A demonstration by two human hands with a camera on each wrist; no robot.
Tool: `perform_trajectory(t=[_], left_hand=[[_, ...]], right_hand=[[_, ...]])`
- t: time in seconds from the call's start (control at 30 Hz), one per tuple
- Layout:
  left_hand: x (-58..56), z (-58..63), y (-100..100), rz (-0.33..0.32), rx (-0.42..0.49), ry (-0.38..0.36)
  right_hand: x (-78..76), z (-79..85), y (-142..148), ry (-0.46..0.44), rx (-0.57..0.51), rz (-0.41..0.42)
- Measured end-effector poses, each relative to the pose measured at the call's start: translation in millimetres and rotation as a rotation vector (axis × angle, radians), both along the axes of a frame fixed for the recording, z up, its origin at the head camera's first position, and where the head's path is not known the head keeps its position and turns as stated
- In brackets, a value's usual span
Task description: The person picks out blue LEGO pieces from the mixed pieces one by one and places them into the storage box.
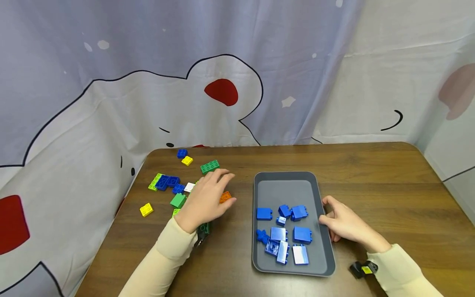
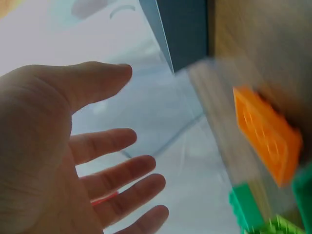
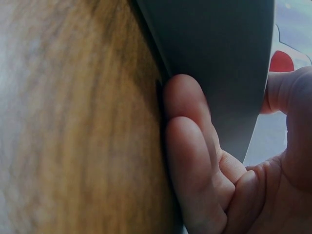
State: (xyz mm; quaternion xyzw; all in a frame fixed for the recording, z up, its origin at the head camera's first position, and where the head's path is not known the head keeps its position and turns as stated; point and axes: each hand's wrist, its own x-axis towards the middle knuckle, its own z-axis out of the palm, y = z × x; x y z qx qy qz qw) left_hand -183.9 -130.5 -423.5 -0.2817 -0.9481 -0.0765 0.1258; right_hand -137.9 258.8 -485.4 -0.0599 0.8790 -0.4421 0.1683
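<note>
My left hand point(image 1: 208, 200) is over the loose toy bricks on the left, its fingers spread and nothing in its palm. An orange brick point(image 1: 225, 197) shows beside its thumb; in the left wrist view that orange brick point(image 2: 268, 134) lies to the right of the fingers. With my right hand point(image 1: 343, 220) I grip the right edge of a grey tray point(image 1: 283, 181), thumb at the rim and fingers against the outer wall point(image 3: 209, 58). Several blue bricks point(image 1: 302, 235) lie in the tray's near part, along with a blue star-shaped piece point(image 1: 262, 236).
Around the left hand lie a green brick point(image 1: 210, 166), a yellow brick point(image 1: 146, 209), a white brick point(image 1: 189, 187) and several blue ones point(image 1: 172, 181). Farther back are another blue brick point(image 1: 182, 153) and a yellow one point(image 1: 187, 161). A printed curtain point(image 1: 289, 74) hangs behind the wooden table point(image 1: 371, 173).
</note>
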Motion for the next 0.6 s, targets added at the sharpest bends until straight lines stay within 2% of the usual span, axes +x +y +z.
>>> perform_trajectory(t=[0.2, 0.43, 0.6], left_hand=[[-11.5, -0.3, -32.8, 0.111, -0.018, -0.032], [-22.6, -2.8, -61.2, 0.235, -0.025, -0.077], [-28.1, -12.6, -80.4, 0.364, -0.053, -0.133]], right_hand=[[1.0, 0.7, 0.5, -0.005, -0.004, 0.0], [1.7, 1.0, 1.5, -0.008, -0.005, -0.005], [2.0, -0.9, 1.0, -0.011, -0.006, -0.002]])
